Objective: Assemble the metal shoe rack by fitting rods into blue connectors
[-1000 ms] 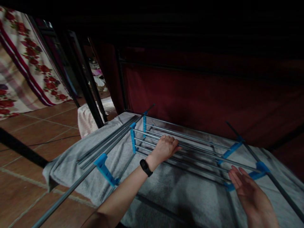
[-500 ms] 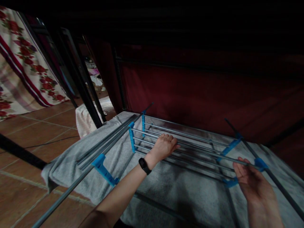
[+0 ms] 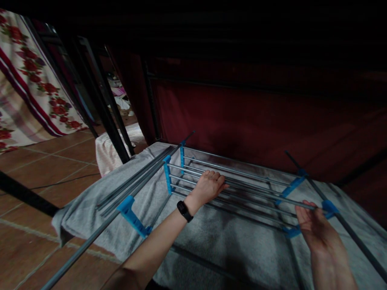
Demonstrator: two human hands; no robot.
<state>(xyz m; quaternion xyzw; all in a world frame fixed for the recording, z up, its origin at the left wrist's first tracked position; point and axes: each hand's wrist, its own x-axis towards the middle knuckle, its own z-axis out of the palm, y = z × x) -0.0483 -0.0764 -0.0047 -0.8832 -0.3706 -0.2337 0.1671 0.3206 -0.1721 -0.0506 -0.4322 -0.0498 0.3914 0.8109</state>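
A rack frame of grey metal tubes and blue plastic brackets lies on a grey blanket (image 3: 211, 241). My left hand (image 3: 210, 186), with a black band on its wrist, is closed around one of the metal tubes (image 3: 256, 190) at the middle of the frame. At that tube's right end, my right hand (image 3: 317, 225) is palm up with its fingers curled around it, close to a blue bracket (image 3: 330, 207). More blue brackets join the tubes on the left, one standing upright (image 3: 167, 175) and one nearer me (image 3: 133, 217).
Loose tubes (image 3: 133, 179) lie along the blanket's left side. Black metal posts (image 3: 102, 92) rise at the left, beside tiled floor (image 3: 72, 157). A dark red cloth (image 3: 242, 117) hangs behind the frame, and a dark surface overhangs the top.
The right end of the frame and my right hand have shifted slightly left. My left hand keeps its hold on the tube.
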